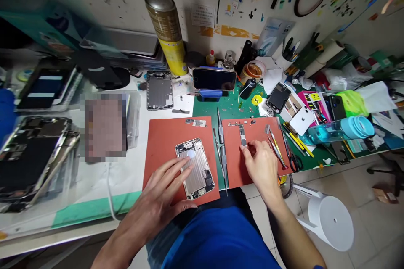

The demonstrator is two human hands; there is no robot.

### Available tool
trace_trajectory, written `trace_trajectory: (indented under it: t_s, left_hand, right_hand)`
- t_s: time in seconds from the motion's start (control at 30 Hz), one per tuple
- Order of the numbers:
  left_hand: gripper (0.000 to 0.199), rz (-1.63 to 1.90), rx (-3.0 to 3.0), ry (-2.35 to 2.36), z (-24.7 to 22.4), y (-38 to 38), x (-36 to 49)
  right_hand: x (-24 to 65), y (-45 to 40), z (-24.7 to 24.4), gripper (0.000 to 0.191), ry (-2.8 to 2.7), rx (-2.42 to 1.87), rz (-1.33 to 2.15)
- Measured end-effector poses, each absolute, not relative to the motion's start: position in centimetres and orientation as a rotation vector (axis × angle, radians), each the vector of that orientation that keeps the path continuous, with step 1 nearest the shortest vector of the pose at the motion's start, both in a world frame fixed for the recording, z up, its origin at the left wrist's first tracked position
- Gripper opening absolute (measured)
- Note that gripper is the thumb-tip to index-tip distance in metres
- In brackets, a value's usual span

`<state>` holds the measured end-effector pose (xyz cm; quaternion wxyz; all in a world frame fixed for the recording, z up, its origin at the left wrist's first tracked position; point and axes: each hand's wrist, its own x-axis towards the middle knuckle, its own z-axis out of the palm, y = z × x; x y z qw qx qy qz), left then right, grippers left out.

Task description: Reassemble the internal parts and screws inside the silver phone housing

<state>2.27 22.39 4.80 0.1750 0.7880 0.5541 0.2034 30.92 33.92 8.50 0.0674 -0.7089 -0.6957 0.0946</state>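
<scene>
Spray can (166,33), blue-capped bottle (334,131), white stool (335,223)

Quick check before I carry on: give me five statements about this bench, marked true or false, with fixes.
1. The left hand is over the phone housing. True.
2. The right hand is holding the scissors. False: it is by the circuit board; the scissors lie on the bench.
3. A dark-screened phone is propped in a blue stand. True.
4. The spray can lies on its side. False: it stands upright.
5. The drink bottle has a light-blue cap. True.
</scene>
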Motion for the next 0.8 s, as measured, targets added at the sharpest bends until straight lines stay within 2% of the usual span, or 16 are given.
trace_trajectory:
  t_s: [0.37,0.8]
  left_hand:
    - [0.087,0.749,2.309,1.640,4.8,23.1,1.9]
    - [0.085,0.704,2.299,1.695,3.9,22.8,1.9]
  right_hand:
    - [29.2,35.4,8.9,0.018,-2.084,-2.274,0.283]
    - [29.1,35.4,8.9,0.019,-2.059,-2.281,0.292]
